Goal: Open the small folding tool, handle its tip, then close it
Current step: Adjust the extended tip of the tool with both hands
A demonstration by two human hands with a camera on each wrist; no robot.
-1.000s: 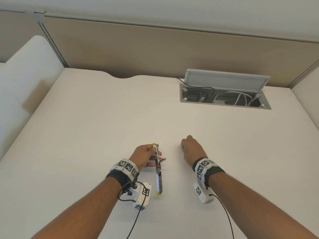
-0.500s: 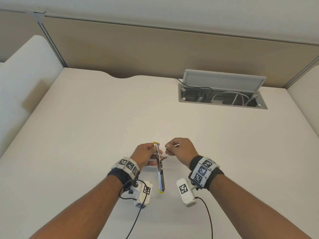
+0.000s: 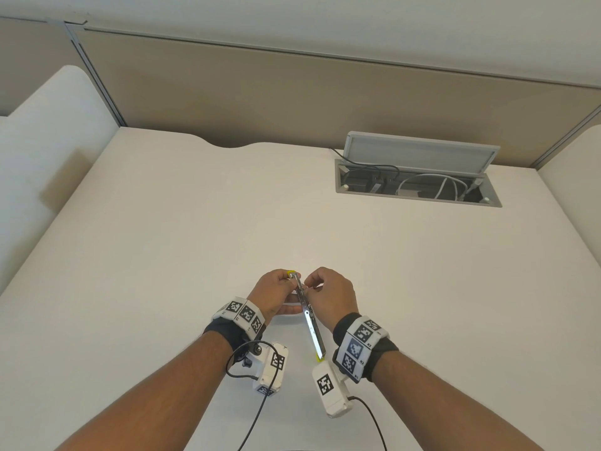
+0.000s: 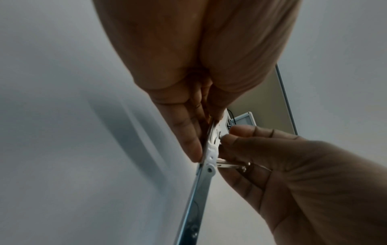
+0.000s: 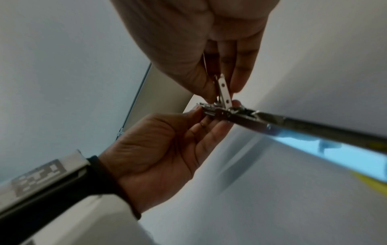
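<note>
While in L hand (image 3: pixel 273 296), tool (image 3: pixel 310 323), R hand (image 3: pixel 328 297) on arm.

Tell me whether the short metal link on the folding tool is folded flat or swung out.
Swung out: the short link juts sideways from the folding tool, pinched by the right hand.

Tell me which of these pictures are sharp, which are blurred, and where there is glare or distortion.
Head view: sharp and evenly lit, with wide-angle bending of the white desk's edges. Left wrist view: the slim silver metal folding tool is fairly clear, the near palm blurred and the desk shadow smeared. Right wrist view: soft all over, with a bluish reflection along the tool's long arm.
</note>
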